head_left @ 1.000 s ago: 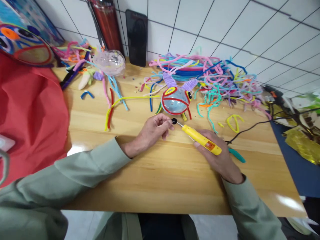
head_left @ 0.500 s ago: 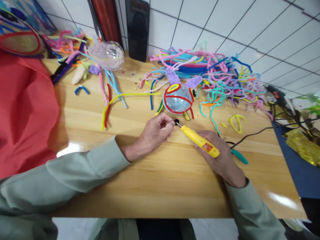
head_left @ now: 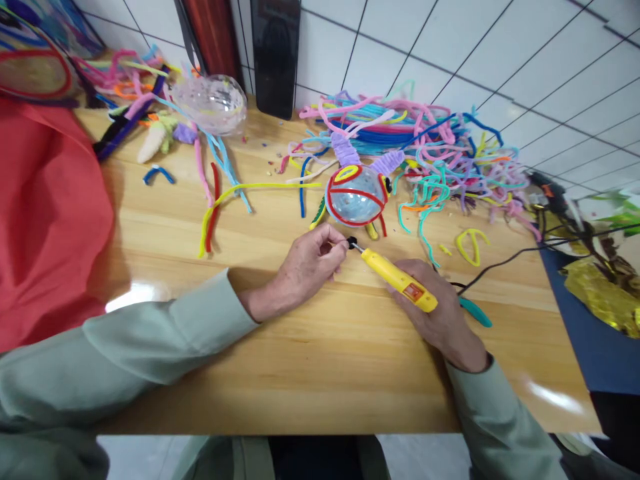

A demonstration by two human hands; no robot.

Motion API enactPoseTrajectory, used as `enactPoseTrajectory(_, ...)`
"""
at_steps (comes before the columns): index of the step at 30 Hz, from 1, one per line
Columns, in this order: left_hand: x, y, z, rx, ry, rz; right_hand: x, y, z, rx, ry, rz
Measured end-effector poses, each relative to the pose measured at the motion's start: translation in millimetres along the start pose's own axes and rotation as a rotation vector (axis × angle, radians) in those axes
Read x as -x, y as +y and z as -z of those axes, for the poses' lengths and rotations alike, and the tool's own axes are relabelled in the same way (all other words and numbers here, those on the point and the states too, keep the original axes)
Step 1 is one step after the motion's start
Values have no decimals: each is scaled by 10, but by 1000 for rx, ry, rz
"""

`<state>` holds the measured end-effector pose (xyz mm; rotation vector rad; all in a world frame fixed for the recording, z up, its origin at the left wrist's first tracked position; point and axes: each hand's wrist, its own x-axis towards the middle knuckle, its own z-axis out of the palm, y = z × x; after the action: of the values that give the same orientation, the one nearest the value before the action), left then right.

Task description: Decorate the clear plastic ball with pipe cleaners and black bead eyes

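Between thumb and fingers, my left hand pinches a small black piece at the middle of the table. My right hand is wrapped round a yellow tool, whose thin metal tip meets the black piece. Just beyond the fingertips rests a clear ball figure with red bands, a yellow ring and a black eye. Two fuzzy purple pieces stick up behind it. Part of the tool's handle is hidden by my right hand.
Pipe cleaners are heaped along the tiled wall. A black phone leans there. Red cloth covers the left side, near a clear plastic ball. Teal-handled pliers lie beside my right hand, with a black cable running rightward.
The whole view has shifted slightly. Both hands keep their hold, and the tool tip stays at the black piece.
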<state>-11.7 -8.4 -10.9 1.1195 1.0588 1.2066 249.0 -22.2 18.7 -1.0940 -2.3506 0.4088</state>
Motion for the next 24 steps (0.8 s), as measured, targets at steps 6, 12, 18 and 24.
enactPoseTrajectory(6,2,0,-2,-14,-9,-8,0,-1,5,-38,-12,-14)
enactPoseTrajectory(12,-1,-5,2,-15,-14,-18,10,-1,2,-32,-8,-21)
enactPoseTrajectory(18,2,-30,12,-44,-21,-37,-6,-24,5,-20,-15,-13)
enactPoseTrajectory(24,4,-54,11,-56,-13,-57,-3,-18,3,-16,-9,-10)
